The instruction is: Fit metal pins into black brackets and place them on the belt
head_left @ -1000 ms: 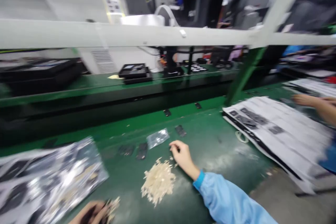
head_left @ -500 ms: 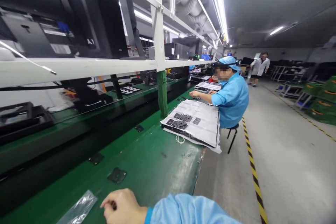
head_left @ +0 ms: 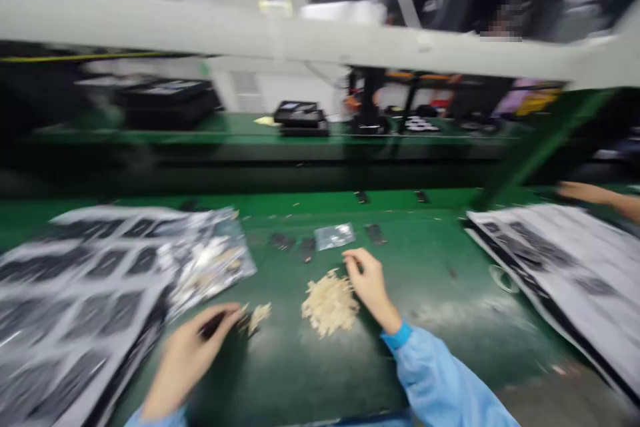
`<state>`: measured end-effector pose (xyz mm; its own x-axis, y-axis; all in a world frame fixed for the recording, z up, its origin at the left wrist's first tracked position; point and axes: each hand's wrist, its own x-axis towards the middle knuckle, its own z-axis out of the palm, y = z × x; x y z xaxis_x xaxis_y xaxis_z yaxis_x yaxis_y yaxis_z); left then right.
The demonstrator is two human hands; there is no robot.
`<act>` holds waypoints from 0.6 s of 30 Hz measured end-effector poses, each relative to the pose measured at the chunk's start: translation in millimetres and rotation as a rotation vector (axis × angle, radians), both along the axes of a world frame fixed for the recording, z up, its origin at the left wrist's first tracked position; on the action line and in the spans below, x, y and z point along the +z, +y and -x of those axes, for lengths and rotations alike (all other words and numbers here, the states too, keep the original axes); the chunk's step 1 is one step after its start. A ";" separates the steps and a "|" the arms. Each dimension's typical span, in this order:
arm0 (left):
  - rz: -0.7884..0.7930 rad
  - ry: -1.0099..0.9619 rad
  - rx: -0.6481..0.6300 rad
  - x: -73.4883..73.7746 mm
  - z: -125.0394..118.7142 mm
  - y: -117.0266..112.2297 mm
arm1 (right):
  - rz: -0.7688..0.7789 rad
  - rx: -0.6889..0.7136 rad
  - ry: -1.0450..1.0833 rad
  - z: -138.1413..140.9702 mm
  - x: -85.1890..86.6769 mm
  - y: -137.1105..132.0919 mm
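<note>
My left hand is at the bench's near edge, pinching a small dark piece between its fingers, just left of a small tuft of pale shreds. My right hand hangs with curled fingertips at the top edge of a larger pile of pale shreds. Blur hides whether those fingers hold anything. Above that pile lie a small clear plastic bag and several dark flat pieces, one of them beside the bag.
A grey-and-white sheet with dark cut-outs and a silvery plastic bag lie left on the green bench. Right lies a white sheet with dark pieces, a co-worker's hand beyond it. A white rail crosses above.
The view has swung back from the aisle and co-worker down to the bench. My left hand has risen into fuller view, and the sheet at left now shows more.
</note>
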<state>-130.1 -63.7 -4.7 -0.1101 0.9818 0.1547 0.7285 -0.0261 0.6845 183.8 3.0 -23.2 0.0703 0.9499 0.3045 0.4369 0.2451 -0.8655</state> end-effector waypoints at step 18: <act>0.151 -0.739 -0.080 2.2 -15.4 -1.2 | 0.623 0.802 0.459 135.8 21.6 -14.2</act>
